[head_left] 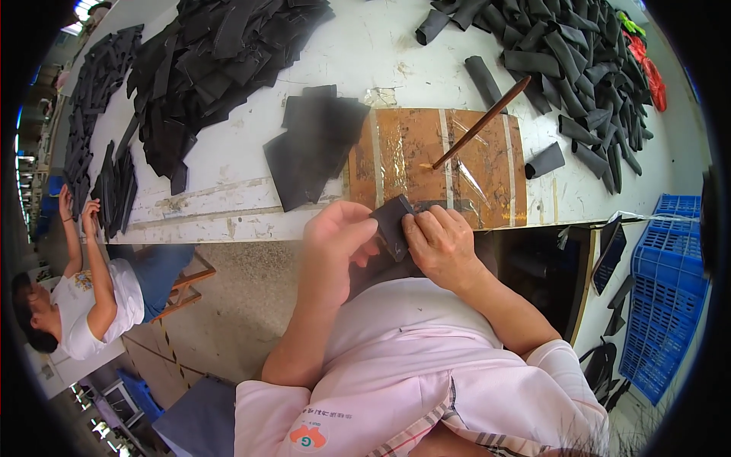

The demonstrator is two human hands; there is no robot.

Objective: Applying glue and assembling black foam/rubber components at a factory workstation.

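Close to my body, just off the table's front edge, I hold a black fabric piece (391, 222) that looks folded over. My right hand (443, 245) is closed on its right side, fingers curled over the edge. At its left edge my left hand (340, 238) pinches it between thumb and fingers; that hand is slightly blurred. Beyond my hands lies a brown board (417, 137) crossed with strips of tape. A slim brown wooden stick (483, 120) slants up from it to the right. Flat black pieces (314, 148) overlap at the board's left.
Heaps of flat black pieces (217, 68) cover the far left of the white table (228, 206). Rolled black tubes (582, 72) pile up at the far right, near a red plastic bag (649, 72). Blue crates (662, 297) stand at right. Another person (99, 293) works at left.
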